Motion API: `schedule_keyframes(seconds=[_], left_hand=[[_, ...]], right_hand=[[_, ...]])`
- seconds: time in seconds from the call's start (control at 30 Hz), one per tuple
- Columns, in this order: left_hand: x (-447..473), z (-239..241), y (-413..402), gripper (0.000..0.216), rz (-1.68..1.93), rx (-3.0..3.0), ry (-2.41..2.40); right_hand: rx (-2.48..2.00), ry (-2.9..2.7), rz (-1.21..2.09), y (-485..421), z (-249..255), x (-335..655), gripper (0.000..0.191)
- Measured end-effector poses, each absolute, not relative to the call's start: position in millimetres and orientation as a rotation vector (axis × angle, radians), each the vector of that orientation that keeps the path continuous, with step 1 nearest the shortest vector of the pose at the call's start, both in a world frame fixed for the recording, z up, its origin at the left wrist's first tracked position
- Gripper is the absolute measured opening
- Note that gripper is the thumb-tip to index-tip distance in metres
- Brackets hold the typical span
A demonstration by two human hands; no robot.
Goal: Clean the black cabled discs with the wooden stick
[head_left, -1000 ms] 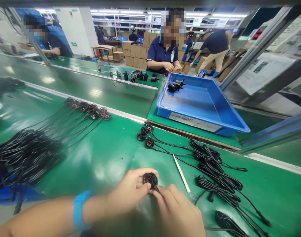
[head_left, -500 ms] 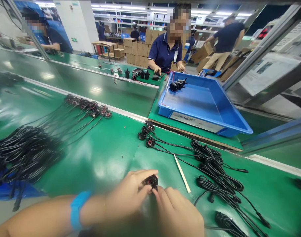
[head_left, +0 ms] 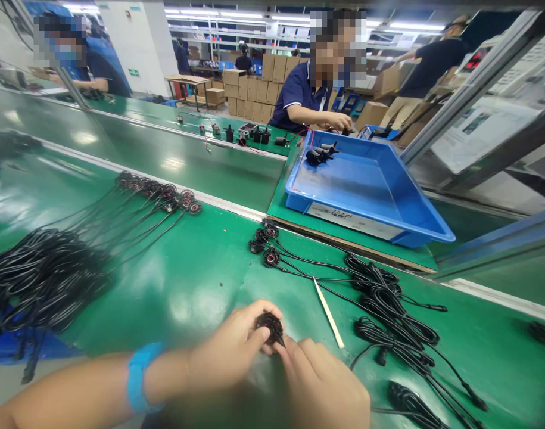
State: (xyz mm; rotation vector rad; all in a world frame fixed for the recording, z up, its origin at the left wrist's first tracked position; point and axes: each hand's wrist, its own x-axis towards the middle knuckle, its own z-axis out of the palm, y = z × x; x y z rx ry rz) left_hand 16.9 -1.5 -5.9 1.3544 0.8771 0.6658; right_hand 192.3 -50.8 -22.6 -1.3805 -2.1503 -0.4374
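My left hand point(head_left: 230, 348) and my right hand point(head_left: 321, 384) meet near the table's front edge, both pinched on a small round black wound coil part point(head_left: 269, 325) with a black cable. The left wrist wears a blue band point(head_left: 137, 376). Just beyond the hands lie three similar coil parts point(head_left: 265, 244) whose black cables run right into coiled bundles point(head_left: 392, 316). A thin pale stick point(head_left: 328, 313) lies on the green mat between them.
A row of coil parts point(head_left: 162, 193) with a large heap of black cables point(head_left: 40, 280) lies at the left. A blue tray point(head_left: 388, 202) sits at the back right. People work across the green belt point(head_left: 165, 161). A metal frame post point(head_left: 469, 77) rises at right.
My fingers have turned the coil part slightly and closed more tightly around it. The person opposite has reached right, toward the tray's far corner.
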Motion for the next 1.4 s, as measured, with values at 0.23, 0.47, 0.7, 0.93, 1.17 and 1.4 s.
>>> schedule_keyframes(seconds=[0.23,0.47,0.7,0.93,1.17,1.4], left_hand=[[10.0,-0.9,-8.7,0.022,0.549,1.607,0.9],[10.1,1.0,-7.0,0.016,0.559,1.589,0.867],[13.6,-0.1,-9.6,0.012,0.582,1.468,0.892],[12.9,0.1,-10.4,0.014,0.671,1.643,0.9],[12.4,1.6,-8.0,0.013,0.644,1.633,0.897],[10.0,3.5,-8.5,0.013,0.609,1.559,0.873]], right_hand=[[-1.357,-2.167,-0.362,-50.2,-24.5,192.8,0.02],[-1.352,-2.213,-0.306,-51.6,-28.2,196.7,0.015],[-1.399,-2.161,-0.372,-53.1,-19.7,192.8,0.013],[-1.356,-2.16,-0.091,-50.5,-15.3,196.7,0.014],[-1.267,-2.121,0.117,-46.5,-15.4,199.1,0.015],[-1.223,-2.146,-0.124,-49.1,-26.7,200.6,0.014]])
